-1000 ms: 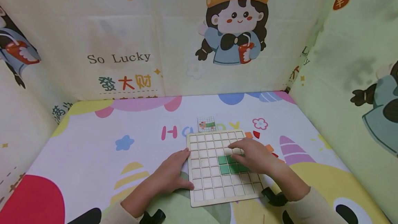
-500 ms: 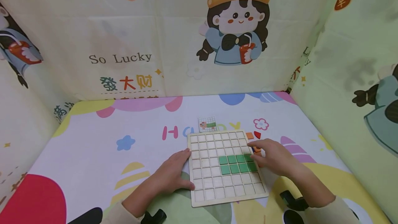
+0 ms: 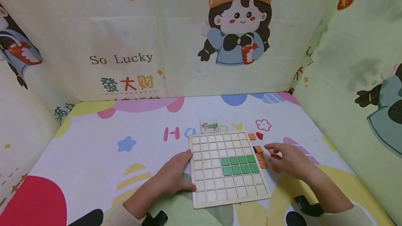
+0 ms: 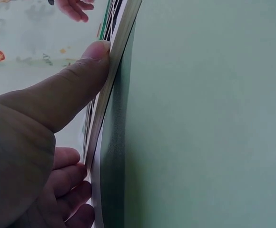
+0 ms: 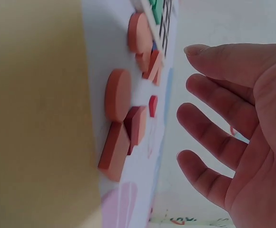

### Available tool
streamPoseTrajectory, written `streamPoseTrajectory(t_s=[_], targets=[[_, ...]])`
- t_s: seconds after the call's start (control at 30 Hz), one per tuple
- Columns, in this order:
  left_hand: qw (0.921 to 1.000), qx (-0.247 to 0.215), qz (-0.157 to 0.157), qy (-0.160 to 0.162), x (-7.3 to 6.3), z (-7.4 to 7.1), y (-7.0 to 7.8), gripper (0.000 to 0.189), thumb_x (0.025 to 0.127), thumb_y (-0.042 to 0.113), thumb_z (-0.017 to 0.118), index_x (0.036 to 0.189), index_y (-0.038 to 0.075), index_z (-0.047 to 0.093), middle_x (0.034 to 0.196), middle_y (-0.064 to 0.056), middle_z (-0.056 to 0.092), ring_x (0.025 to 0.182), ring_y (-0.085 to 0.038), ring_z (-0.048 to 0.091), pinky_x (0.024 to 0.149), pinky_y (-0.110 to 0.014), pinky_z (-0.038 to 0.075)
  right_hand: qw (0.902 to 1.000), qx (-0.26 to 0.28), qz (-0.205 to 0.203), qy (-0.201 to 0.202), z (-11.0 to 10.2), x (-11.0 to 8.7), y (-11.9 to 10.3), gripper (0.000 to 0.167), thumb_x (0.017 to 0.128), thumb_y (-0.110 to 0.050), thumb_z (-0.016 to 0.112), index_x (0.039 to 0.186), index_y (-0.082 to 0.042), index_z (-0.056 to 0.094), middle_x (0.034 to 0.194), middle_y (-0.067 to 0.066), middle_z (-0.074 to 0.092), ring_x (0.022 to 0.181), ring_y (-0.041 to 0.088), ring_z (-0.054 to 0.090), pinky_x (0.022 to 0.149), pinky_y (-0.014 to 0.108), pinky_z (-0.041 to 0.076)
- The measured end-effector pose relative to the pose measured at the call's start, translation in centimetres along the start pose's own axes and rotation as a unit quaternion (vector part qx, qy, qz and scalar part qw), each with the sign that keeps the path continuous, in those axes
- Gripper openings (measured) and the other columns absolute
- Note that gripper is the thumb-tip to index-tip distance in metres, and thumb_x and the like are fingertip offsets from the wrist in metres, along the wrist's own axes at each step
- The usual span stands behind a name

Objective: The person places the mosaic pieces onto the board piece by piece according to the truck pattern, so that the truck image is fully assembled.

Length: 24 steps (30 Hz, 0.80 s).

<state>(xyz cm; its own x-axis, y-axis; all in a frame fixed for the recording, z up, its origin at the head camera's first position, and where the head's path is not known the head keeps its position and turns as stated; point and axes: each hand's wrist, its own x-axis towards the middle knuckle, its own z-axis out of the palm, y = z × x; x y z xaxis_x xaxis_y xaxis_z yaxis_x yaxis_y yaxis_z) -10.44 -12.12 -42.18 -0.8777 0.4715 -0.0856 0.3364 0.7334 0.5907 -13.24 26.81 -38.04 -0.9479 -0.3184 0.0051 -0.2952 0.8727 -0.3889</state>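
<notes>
A pale wooden grid board [image 3: 210, 184] lies on the table. Two rows of green square tiles [image 3: 235, 160] fill cells at its right side. My left hand [image 3: 172, 173] rests along the board's left edge, thumb and fingers spread apart. In the left wrist view, the thumb [image 4: 76, 83] touches the board's edge. My right hand [image 3: 290, 159] hovers right of the board over loose orange and red pieces, holding nothing. In the right wrist view its fingers are apart, near a round orange piece [image 5: 117, 95] and an orange block [image 5: 114, 151]. The hand partly covers these pieces in the head view.
A small printed card [image 3: 209, 125] with a grid picture lies behind the board. An orange square [image 3: 252, 136] and a red piece [image 3: 259, 135] lie by its far right corner. More orange pieces [image 3: 260, 157] line its right edge. Patterned cloth walls [image 3: 176, 37] surround the table.
My right hand has moved rightward from above the green tiles, past the board's edge, to the loose pieces. The green tiles are now fully uncovered. My left hand stays put.
</notes>
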Motion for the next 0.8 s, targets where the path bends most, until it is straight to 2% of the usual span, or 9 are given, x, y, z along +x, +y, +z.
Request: streamPoseTrajectory(t_s=[0.1,0.23,0.6,0.8], targets=[[1.0000,-0.001,-0.002,-0.001,0.0,-0.1,0.0,0.102,0.073,0.040,0.089,0.149,-0.004,0.037,0.157,-0.017,0.035,0.143,-0.035,0.032,0.112,-0.052,0.034,1.0000,0.003,-0.003,0.000,0.0,0.3,0.5,0.035,0.087,-0.012,0.074,0.120,-0.004,0.071,0.098,0.006,0.071,0.087,0.025,0.061,0.066,0.033,0.049],[1.0000,-0.003,-0.001,-0.002,0.0,-0.1,0.0,0.102,0.073,0.040,0.089,0.149,-0.004,0.037,0.157,-0.017,0.034,0.143,-0.036,0.033,0.112,-0.052,0.034,0.9999,-0.002,-0.001,-0.010,0.1,0.9,0.6,0.036,0.088,-0.015,0.074,0.122,-0.004,0.070,0.099,0.008,0.071,0.087,0.024,0.061,0.065,0.033,0.049],[1.0000,-0.006,0.003,-0.001,-0.1,-0.1,0.0,0.102,0.073,0.040,0.090,0.149,-0.005,0.037,0.157,-0.017,0.035,0.143,-0.036,0.032,0.112,-0.052,0.034,0.9987,-0.011,0.033,-0.037,0.8,2.4,0.4,0.044,0.089,-0.028,0.075,0.126,-0.006,0.068,0.110,0.014,0.069,0.095,0.029,0.061,0.078,0.044,0.055],[1.0000,-0.004,-0.002,-0.002,-0.1,-0.1,0.0,0.103,0.073,0.041,0.089,0.150,-0.004,0.037,0.158,-0.017,0.034,0.143,-0.035,0.032,0.112,-0.051,0.033,0.9975,-0.010,0.046,-0.052,0.8,2.9,0.6,0.045,0.088,-0.030,0.075,0.127,-0.008,0.067,0.108,0.014,0.068,0.090,0.027,0.059,0.066,0.034,0.051]])
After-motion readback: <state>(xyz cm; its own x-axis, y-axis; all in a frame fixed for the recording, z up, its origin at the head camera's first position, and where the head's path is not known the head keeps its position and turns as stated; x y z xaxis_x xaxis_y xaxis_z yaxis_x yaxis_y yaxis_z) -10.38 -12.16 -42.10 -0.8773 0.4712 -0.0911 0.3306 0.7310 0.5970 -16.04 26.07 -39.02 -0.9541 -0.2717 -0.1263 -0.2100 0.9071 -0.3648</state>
